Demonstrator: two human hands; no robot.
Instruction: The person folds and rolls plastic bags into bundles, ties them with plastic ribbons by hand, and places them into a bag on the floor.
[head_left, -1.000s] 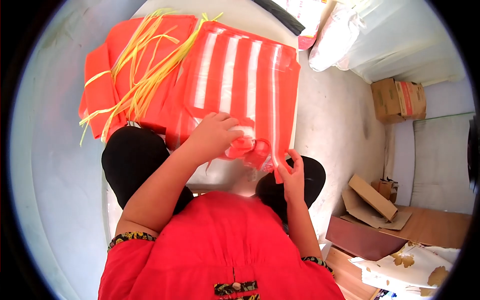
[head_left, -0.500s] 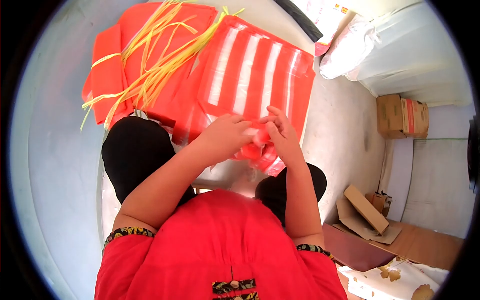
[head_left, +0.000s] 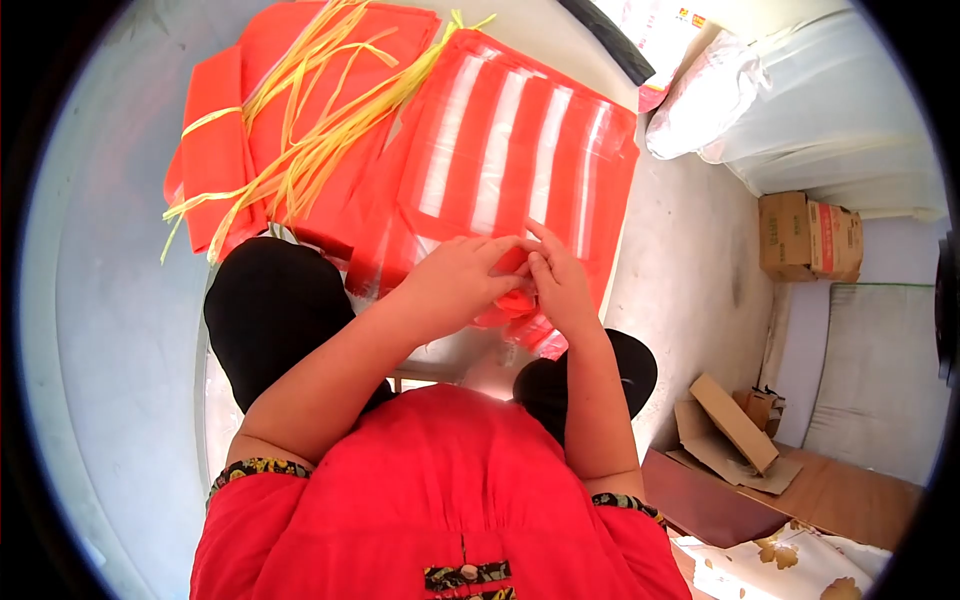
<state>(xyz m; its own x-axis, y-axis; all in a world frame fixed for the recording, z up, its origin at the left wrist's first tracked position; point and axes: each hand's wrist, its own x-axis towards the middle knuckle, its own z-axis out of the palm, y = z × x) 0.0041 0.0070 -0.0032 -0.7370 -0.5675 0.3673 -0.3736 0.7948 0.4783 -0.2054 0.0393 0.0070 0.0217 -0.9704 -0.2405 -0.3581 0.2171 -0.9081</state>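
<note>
A stack of red and clear striped plastic sheets [head_left: 565,130] lies flat in front of my knees. Its near end is gathered into a crumpled bunch of striped plastic [head_left: 520,318] between my hands. My left hand [head_left: 460,283] is closed on this bunch from the left, fingers curled over it. From the right, my right hand [head_left: 562,285] pinches at the same bunch, with one finger raised. The fingertips of both hands meet and partly hide the plastic. Left of the stack, yellow strips [head_left: 330,150] lie across folded red sheets [head_left: 215,130].
My black-clad knees [head_left: 275,320] flank the work. At right are a cardboard box [head_left: 810,237], an opened carton [head_left: 735,425] on a brown board [head_left: 840,490], and a floral cloth [head_left: 780,565]. A white plastic sack [head_left: 705,95] lies at the upper right.
My hands have drawn together over the bunched plastic, so less of it shows. The fingers of my right hand now reach my left fingertips. The stack and yellow strips stay put.
</note>
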